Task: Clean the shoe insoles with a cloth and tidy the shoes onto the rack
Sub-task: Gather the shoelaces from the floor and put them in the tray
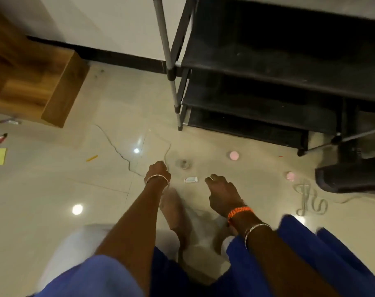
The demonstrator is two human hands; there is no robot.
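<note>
no readable text anywhere; small white packet (191,179) on floor perhaps printed, too blurred.

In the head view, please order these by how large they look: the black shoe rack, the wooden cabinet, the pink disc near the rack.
1. black shoe rack
2. wooden cabinet, partly cut off
3. pink disc, clearly smallest
</note>
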